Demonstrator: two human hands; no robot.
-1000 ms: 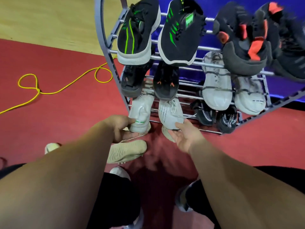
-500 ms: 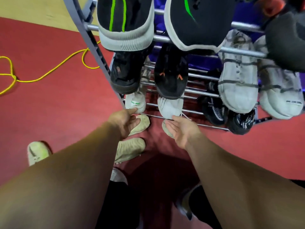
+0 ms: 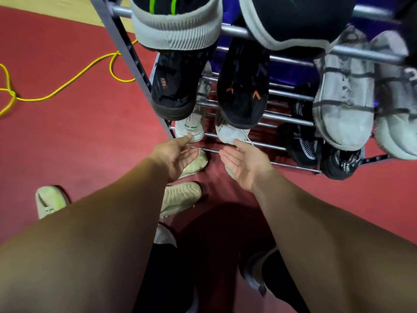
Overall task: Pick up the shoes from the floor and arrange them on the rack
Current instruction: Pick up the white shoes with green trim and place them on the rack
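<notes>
1. My left hand (image 3: 174,154) is released, fingers spread, its tips touching the toe of the white shoe with the green stripe (image 3: 190,129) on the lowest tier of the rack (image 3: 266,144), near the left post.
2. My right hand (image 3: 244,163) is released too, palm up, under the toe of the second white shoe (image 3: 230,135), I think to level the pair.
3. Two beige knit shoes (image 3: 180,197), soft and ribbed, lie on the red floor (image 3: 90,136) by the front rail, not yet placed.
4. The rails are smooth metal tubes, so the shoes hang tilted.
</notes>
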